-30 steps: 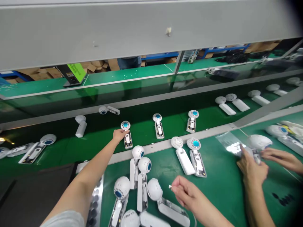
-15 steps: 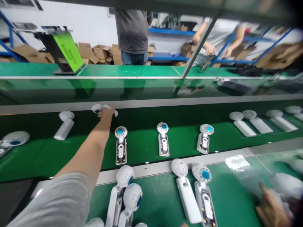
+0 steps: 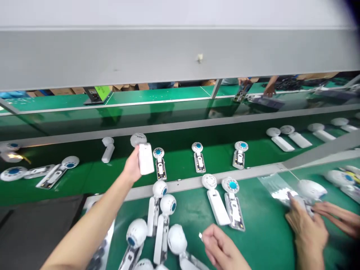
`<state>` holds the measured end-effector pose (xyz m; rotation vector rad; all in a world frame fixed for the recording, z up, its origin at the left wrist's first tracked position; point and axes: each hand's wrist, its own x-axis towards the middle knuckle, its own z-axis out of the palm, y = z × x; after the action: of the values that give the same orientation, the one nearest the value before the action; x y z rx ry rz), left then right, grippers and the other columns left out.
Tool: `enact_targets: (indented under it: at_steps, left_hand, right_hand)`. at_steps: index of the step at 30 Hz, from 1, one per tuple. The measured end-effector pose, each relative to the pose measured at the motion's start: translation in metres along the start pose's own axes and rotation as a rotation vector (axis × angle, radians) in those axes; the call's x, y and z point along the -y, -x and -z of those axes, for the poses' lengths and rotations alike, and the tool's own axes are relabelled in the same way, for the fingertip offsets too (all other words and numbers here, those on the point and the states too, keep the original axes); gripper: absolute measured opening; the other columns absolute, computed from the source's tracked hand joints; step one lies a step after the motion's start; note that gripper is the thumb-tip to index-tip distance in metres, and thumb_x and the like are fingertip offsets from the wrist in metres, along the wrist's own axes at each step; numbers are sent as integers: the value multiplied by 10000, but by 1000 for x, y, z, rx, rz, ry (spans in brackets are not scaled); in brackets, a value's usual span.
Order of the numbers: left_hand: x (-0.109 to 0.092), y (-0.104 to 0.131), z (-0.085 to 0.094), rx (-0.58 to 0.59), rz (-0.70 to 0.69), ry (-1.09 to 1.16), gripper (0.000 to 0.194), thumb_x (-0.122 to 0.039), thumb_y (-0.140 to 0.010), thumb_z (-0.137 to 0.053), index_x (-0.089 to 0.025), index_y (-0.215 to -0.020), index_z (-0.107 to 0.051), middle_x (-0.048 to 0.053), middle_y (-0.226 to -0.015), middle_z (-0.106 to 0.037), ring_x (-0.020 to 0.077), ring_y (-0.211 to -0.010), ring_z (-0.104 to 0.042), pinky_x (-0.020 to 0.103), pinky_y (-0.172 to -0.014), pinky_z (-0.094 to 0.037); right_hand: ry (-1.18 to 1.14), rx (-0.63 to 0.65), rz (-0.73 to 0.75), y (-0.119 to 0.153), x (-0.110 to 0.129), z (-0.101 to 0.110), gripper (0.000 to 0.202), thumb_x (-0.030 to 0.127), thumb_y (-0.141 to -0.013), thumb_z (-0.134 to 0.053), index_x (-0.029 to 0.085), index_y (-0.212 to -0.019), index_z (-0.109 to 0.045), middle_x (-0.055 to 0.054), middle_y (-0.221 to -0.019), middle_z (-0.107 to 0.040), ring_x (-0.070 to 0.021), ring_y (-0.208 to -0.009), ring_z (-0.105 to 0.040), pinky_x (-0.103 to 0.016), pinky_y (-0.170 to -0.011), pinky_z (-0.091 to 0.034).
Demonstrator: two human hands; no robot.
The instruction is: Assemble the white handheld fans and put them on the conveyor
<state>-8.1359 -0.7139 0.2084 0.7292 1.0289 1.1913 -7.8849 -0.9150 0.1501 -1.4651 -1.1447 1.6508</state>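
My left hand [image 3: 133, 165] is wrapped round a white handheld device [image 3: 146, 159] with a round head, lifted over the green conveyor belt [image 3: 180, 165]. Low in the view my right hand [image 3: 221, 245] is closed, pinching a small white piece [image 3: 200, 236] at its fingertips, above the green bench. Just beyond it lie two devices side by side, one with a closed white body [image 3: 218, 207] and one with its inside showing [image 3: 234, 212]. Between my hands several more devices [image 3: 168, 204] with round heads stand close together on the bench.
Several devices [image 3: 198, 161] lie spaced along the belt. At the right, another person's hands [image 3: 308, 228] hold a device beside a clear plastic bag [image 3: 277, 187]. A grey beam [image 3: 180, 52] crosses the top. A black surface [image 3: 36, 232] fills the lower left.
My left hand has come back from the belt's far side with a device lifted in it. My right hand has come into view. The camera now looks further down.
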Motion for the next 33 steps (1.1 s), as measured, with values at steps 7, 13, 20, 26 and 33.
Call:
enact_targets:
  at_steps: [7, 13, 20, 26, 33]
  left_hand:
    - [32, 122, -36, 329, 177, 246, 348, -240, -618, -671, -199, -954, -590, 20, -863, -621, 131, -662, -576, 263, -615, -473]
    - [57, 166, -50, 123, 122, -43, 287, -308, -579, -723, -140, -721, -539, -19, -563, -517, 99, -484, -481, 232, -481, -397]
    - [64, 205, -56, 162, 62, -183, 312, -362, -603, -724, -135, -752, -572, 1, -648, -551, 118, -580, -499, 250, -565, -399]
    - [63, 218, -52, 228, 74, -283, 330, -381, -642, -698, -138, -840, -595, 28, -742, -596, 147, -660, -533, 262, -617, -423]
    - [64, 230, -42, 354, 257, -315, 414, -308, -671, -687, -163, -1033, -550, 51, -854, -632, 188, -764, -588, 284, -656, -459]
  right_hand:
    - [106, 59, 226, 54, 41, -19, 236, 398, -875, -436, 189, -764, -437, 51, -555, -468, -96, -512, -391, -219, -514, -307]
    - [229, -10, 404, 82, 54, -41, 128, 286, -880, -428, 195, -792, -446, 50, -553, -501, -96, -507, -438, -224, -523, -343]
    - [303, 10, 459, 90, 47, -61, 97, 254, -858, -450, 203, -776, -454, 50, -568, -520, -94, -508, -461, -218, -516, -363]
    - [294, 11, 446, 93, 34, -66, 117, 268, -850, -456, 203, -753, -456, 56, -554, -517, -96, -506, -464, -215, -514, -365]
    - [325, 105, 321, 92, 22, -62, 130, 258, -848, -448, 200, -732, -446, 50, -540, -529, -93, -478, -440, -214, -497, -353]
